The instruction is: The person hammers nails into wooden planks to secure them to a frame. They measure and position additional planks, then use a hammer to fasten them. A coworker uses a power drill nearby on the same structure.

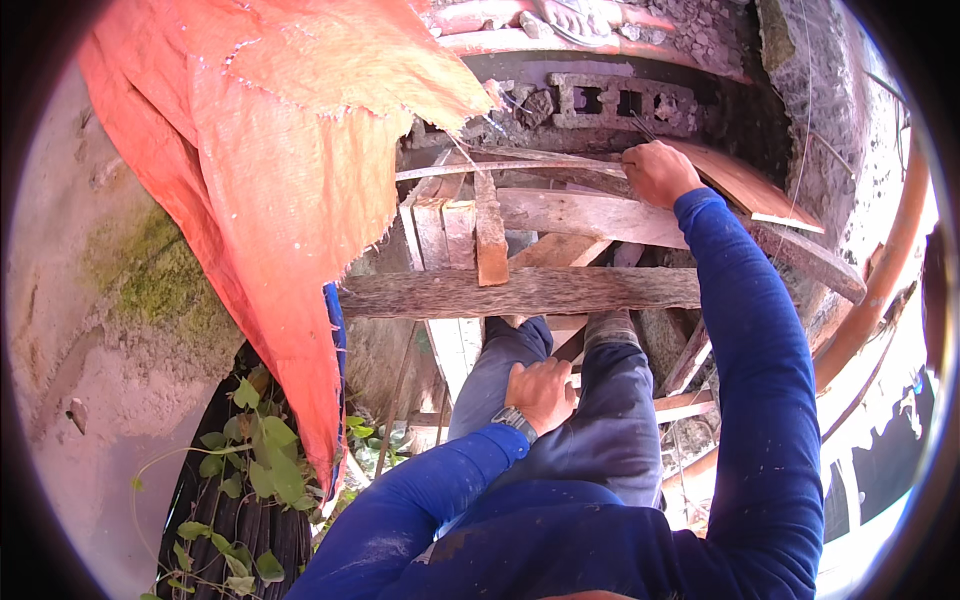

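My right hand [660, 172] is closed at the far side of a wooden frame, by the end of a thin pale strip [510, 166]. Thin dark prongs [642, 126] stick out past its fingers; what it grips is mostly hidden. Close to my body, my left hand [542, 395], with a watch [514, 422] at the wrist, rests curled on my trouser leg [490, 385]. Its palm is out of sight. Between the hands runs a rough wooden beam [520, 292]. A curved plank [590, 215] lies beyond it, and a short wood piece [490, 230] crosses near its left part.
An orange tarp [290, 150] hangs at the left above leafy vines [265, 460]. A hollow concrete block [625, 102] sits at the far side, below another person's foot [575, 18]. A flat board [745, 185] lies right of my right hand, near a curved orange pipe [880, 280].
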